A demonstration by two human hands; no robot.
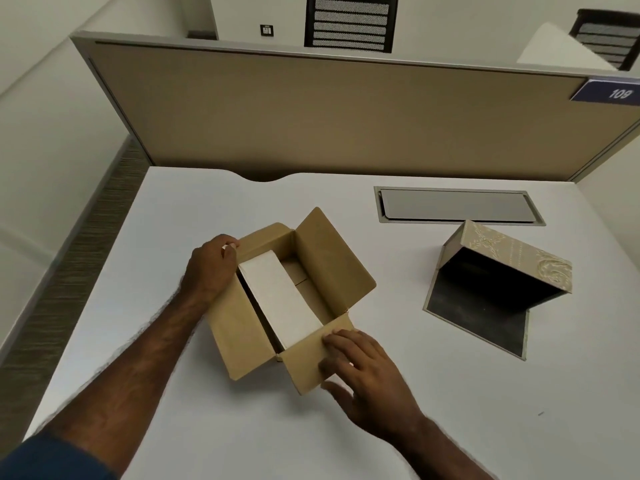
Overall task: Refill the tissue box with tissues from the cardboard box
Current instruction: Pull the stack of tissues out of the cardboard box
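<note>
On the white desk [173, 393], your left hand [211, 268] grips the cardboard box [325, 268] (tissues [280, 299] inside), right hand [363, 372] flat, fingers spread, on its near flap, tissue box [502, 261] open at right.

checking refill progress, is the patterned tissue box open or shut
Open: the tissue box is lifted off its dark base, showing a dark, seemingly empty interior.

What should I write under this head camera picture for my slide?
Two hands, left hand and right hand, hold an open cardboard box of tissues.
</note>
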